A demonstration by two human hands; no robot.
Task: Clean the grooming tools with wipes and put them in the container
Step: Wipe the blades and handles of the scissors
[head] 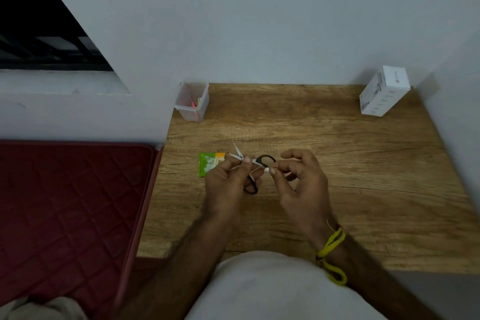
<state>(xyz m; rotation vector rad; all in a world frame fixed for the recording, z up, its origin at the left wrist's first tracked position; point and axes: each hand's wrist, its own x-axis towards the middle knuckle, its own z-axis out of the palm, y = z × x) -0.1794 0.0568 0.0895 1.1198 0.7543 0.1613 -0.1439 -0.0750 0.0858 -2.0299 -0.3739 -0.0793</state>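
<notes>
Both hands work a small pair of scissors over a wooden table.

The left hand (228, 179) holds the black-handled scissors (253, 169) with thumb and fingers pinched round the middle, blades spread open and pointing up and left, one handle loop hanging below the hand. The right hand (298, 176) pinches a small white wipe (266, 170) between thumb and forefinger, pressed against the other handle loop. Just left of the blades a green and orange sachet (209, 163) lies flat on the table (337, 163). The clear plastic container (192, 101) stands at the far left corner, well apart, with something pink inside. A white box (384, 91) sits at the far right corner. A yellow band (332, 254) circles the right wrist.
</notes>
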